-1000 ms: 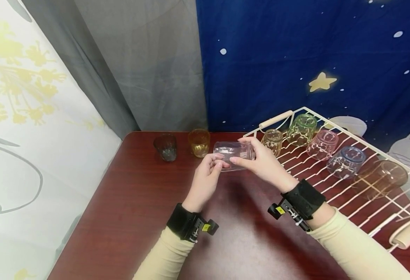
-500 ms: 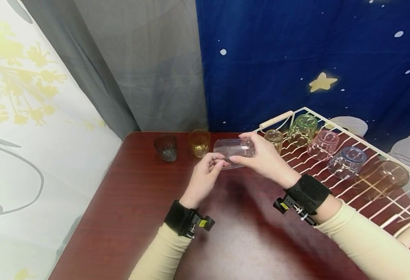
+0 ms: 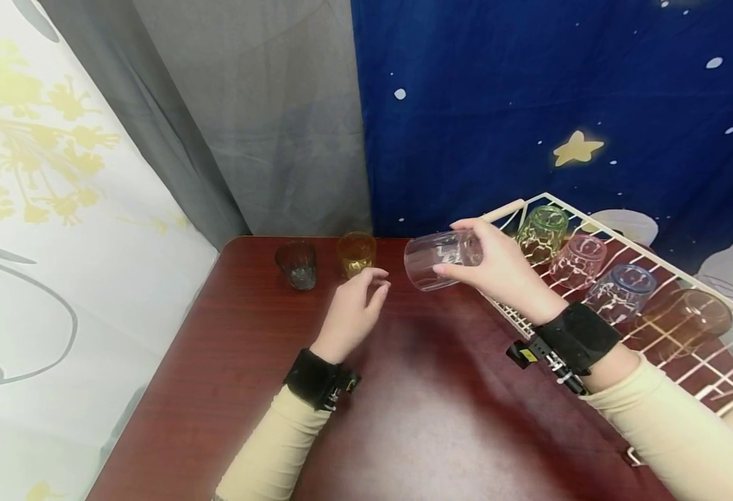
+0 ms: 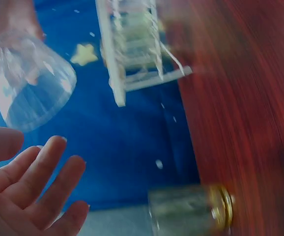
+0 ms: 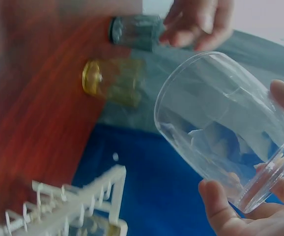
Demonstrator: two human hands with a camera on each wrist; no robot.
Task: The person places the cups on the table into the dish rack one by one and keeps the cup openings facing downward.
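My right hand [image 3: 507, 268] grips a clear drinking glass [image 3: 425, 261] near its base, above the table. Tilted on its side, the glass has its mouth facing left in the head view. The right wrist view shows thumb and fingers around the base of this clear glass [image 5: 220, 113]. To the left, my left hand [image 3: 349, 309] is apart from the glass, its fingers loosely bent with nothing in them. In the left wrist view the left fingers [image 4: 46, 177] spread below the glass mouth. A yellow glass [image 3: 355, 252] stands just behind the left hand, with a dark grey glass [image 3: 298, 266] beside it.
A white wire rack [image 3: 546, 194] with wooden handles stands on the right. In it are upside-down glasses: green [image 3: 543, 226], pink [image 3: 579, 263], blue [image 3: 619, 292], and a brownish one [image 3: 686, 320] lying over. The right forearm crosses the rack's front. Curtains hang behind the dark red table [image 3: 228, 348].
My left hand has let go of the clear glass and drawn back to the left. My right hand has carried the glass right and up, tilting its mouth somewhat downward.
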